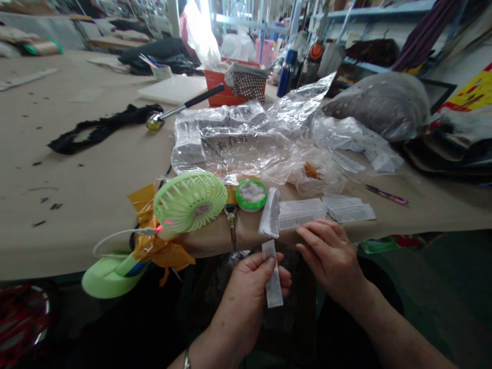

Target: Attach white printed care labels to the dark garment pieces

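We see a workroom with blue shelving (384, 9) far right and a wide table (115, 179) under a dull brown covering, dark scraps dotting its left stretch. Crinkly clear plastic packaging (246, 141) sprawls mid-table; a rounded, stuffed bag (380, 105) sits far right. Near left, a light green ribbed fan (190, 202), amber tape round its stem, crowds the edge. We log the right hand (332, 256) at the near edge, fingers parted, slightly bent, just beside flat printed labels (302, 212); contact, we can't tell. The left hand (249, 287) is off the near edge, a gap between it and the right. Round green tub (251, 207), fluffy white filling, beside a folded paper stack (270, 212). Smallest: a smooth white strip (274, 289), upright, pinched between left thumb and fingers.
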The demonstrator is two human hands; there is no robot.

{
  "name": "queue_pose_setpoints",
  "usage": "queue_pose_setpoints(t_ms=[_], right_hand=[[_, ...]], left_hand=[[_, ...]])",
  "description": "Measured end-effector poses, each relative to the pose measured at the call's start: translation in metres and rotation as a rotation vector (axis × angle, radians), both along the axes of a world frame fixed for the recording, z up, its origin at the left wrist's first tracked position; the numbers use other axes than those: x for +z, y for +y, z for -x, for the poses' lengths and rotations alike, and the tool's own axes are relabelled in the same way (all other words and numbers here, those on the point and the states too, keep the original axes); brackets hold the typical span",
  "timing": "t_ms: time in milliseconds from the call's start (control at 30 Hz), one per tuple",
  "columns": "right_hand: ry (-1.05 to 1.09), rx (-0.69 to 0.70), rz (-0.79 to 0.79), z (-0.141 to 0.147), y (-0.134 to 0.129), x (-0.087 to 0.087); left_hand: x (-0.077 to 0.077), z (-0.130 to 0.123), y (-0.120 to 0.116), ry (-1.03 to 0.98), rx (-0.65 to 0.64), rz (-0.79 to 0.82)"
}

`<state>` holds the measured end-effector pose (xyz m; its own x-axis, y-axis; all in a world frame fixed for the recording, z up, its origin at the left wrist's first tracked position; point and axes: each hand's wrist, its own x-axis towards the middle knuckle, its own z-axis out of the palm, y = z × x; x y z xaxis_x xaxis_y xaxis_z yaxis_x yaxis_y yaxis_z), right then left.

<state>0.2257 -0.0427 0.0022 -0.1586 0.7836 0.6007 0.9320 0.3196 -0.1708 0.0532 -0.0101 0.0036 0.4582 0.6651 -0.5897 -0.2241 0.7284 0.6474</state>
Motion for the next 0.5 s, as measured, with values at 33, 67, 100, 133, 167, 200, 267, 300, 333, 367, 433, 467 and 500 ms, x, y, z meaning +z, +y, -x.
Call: queue_pose_setpoints(t_ms=[33, 67, 100, 133, 167, 200, 267, 300, 333, 367, 433, 467, 500], right_hand=[[-0.05, -0.049, 0.001, -0.005, 0.004, -0.002], [-0.089, -0.08, -0.003, -0.009, 0.008, -0.005], [-0.113, -0.094, -0.011, -0.011, 0.011, -0.007], [-0.121, -0.097, -0.025, -0.012, 0.012, -0.01], [-0.116, -0.094, -0.043, -0.013, 0.013, -0.012], [-0.103, -0.09, -0.059, -0.014, 0.013, -0.015], [-0.065, -0.078, -0.077, -0.015, 0.013, -0.017], [-0.045, -0.068, -0.081, -0.016, 0.013, -0.017], [-0.024, -0.057, -0.085, -0.017, 0.013, -0.017], [0.0, -0.044, -0.091, -0.018, 0.012, -0.016], [0.061, -0.007, -0.12, -0.019, 0.009, -0.014], [0.101, 0.024, -0.132, -0.018, 0.007, -0.012], [0.148, 0.068, -0.132, -0.016, 0.004, -0.01]], left_hand=[[-0.002, 0.0, -0.001, 0.019, -0.023, -0.025], [-0.003, 0.0, -0.002, 0.034, -0.044, -0.048], [-0.005, 0.0, -0.003, 0.044, -0.061, -0.065], [-0.006, 0.0, -0.004, 0.051, -0.074, -0.073], [-0.007, 0.0, -0.004, 0.056, -0.081, -0.075], [-0.007, 0.0, -0.004, 0.061, -0.083, -0.067], [-0.006, 0.0, -0.004, 0.063, -0.076, -0.03], [-0.005, 0.0, -0.003, 0.06, -0.071, -0.002], [-0.003, 0.0, -0.002, 0.054, -0.07, 0.03], [-0.002, 0.0, -0.002, 0.044, -0.073, 0.062], [0.001, 0.001, 0.0, 0.006, -0.089, 0.121], [0.003, 0.001, 0.0, -0.026, -0.104, 0.145], [0.003, 0.001, 0.001, -0.063, -0.123, 0.166]])
